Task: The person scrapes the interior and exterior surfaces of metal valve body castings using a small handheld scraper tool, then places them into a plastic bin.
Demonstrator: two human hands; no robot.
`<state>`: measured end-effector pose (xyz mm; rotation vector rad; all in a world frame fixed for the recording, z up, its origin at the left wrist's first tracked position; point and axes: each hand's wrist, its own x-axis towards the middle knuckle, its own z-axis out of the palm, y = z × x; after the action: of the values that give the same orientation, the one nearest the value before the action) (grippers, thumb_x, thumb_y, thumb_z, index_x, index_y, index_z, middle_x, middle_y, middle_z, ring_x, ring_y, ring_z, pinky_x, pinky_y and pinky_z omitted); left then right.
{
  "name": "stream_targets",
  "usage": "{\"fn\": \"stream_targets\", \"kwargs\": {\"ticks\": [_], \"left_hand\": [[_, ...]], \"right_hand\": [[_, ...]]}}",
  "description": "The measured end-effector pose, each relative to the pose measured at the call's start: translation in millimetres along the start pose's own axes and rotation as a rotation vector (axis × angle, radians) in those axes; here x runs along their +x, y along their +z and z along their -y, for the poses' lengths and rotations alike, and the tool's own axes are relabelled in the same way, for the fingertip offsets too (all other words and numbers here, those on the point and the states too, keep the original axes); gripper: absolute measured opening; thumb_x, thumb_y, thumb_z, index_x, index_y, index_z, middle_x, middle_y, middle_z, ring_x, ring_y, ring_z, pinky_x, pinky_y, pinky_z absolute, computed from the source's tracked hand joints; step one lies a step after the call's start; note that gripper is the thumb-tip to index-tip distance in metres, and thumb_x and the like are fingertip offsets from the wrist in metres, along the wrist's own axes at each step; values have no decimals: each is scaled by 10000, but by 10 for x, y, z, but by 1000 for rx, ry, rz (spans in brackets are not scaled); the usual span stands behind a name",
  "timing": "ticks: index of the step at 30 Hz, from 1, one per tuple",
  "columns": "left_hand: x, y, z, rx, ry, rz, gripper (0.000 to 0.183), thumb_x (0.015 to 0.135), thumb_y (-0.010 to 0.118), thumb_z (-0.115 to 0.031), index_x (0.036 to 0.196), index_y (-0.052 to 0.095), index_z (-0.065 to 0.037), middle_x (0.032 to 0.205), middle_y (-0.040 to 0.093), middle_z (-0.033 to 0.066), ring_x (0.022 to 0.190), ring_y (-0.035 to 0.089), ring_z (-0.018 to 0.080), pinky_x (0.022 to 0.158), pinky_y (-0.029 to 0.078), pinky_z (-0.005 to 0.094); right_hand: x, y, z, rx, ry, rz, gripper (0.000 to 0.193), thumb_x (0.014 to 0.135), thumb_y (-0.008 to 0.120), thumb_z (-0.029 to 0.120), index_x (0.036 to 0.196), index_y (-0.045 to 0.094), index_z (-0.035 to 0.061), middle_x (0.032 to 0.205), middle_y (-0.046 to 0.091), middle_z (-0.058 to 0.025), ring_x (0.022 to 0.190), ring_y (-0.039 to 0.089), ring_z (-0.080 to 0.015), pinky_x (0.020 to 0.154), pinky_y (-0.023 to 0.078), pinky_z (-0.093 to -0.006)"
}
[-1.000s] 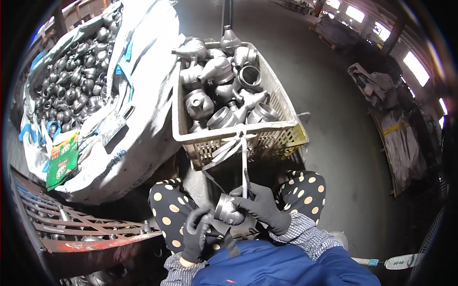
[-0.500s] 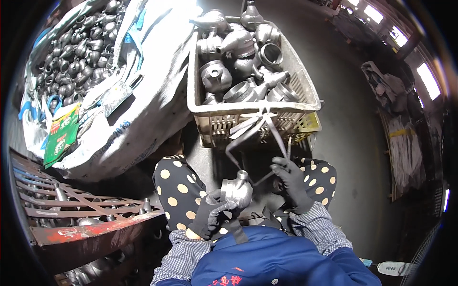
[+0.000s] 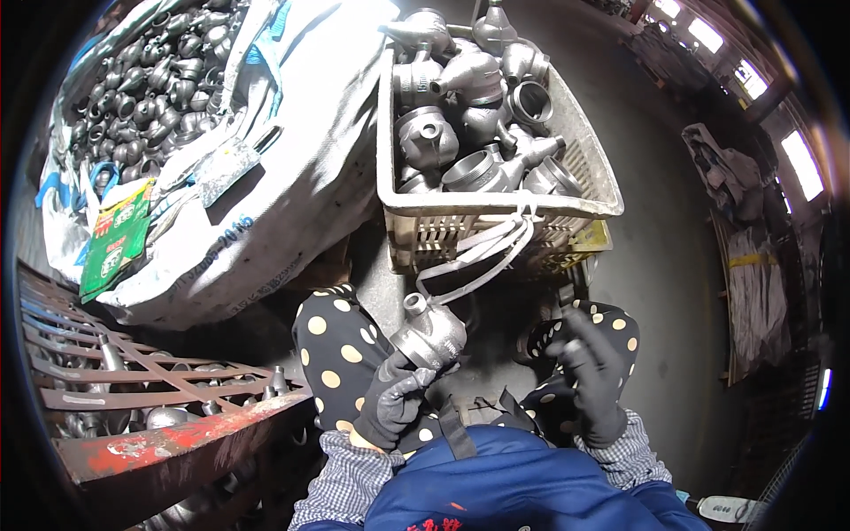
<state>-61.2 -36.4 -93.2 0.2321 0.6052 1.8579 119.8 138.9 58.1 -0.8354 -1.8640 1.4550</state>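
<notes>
Over my left thigh, my left hand (image 3: 396, 398) in a dark grey glove grips a grey metal casting (image 3: 432, 334). The casting has a round body and a short open spout that points up and away from me. To the right, my right hand (image 3: 591, 367), gloved too, is raised near my right knee, apart from the casting. Motion smears its fingers, and whether something thin lies between them cannot be made out. A pale strap (image 3: 478, 265) hangs in a loop from the crate's front, just beyond the casting.
Ahead stands a pale plastic crate (image 3: 500, 205) heaped with similar castings (image 3: 469, 75). At the left, a large white sack (image 3: 328, 124) holds many smaller dark castings (image 3: 150, 97). A rusty metal rack (image 3: 190, 434) with parts sits lower left. A handheld fan-like object (image 3: 730, 509) lies lower right.
My left hand has tilted the casting, so its spout now leans left and away. My right hand has moved right, away from the casting. The whole view has shifted slightly.
</notes>
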Motion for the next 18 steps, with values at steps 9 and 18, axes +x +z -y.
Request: {"fn": "stream_targets", "kwargs": {"ticks": [9,18], "left_hand": [[-38,129,-33,-16,55,-163,340,787,640,127,1110,618,22,1015,680,101,887,669,161,811,539,241],[-30,283,-123,-54,7,-167,338,790,654,112,1113,617,21,1048,670,100,953,655,167,859,536,284]], "right_hand": [[-6,502,-180,-294,-189,566,472,821,662,53,1284,603,121,772,614,-81,666,588,-204,600,462,-301],[-51,577,-318,-588,-318,547,530,782,680,86,1297,600,182,756,597,-29,658,604,-167,551,469,-292]]}}
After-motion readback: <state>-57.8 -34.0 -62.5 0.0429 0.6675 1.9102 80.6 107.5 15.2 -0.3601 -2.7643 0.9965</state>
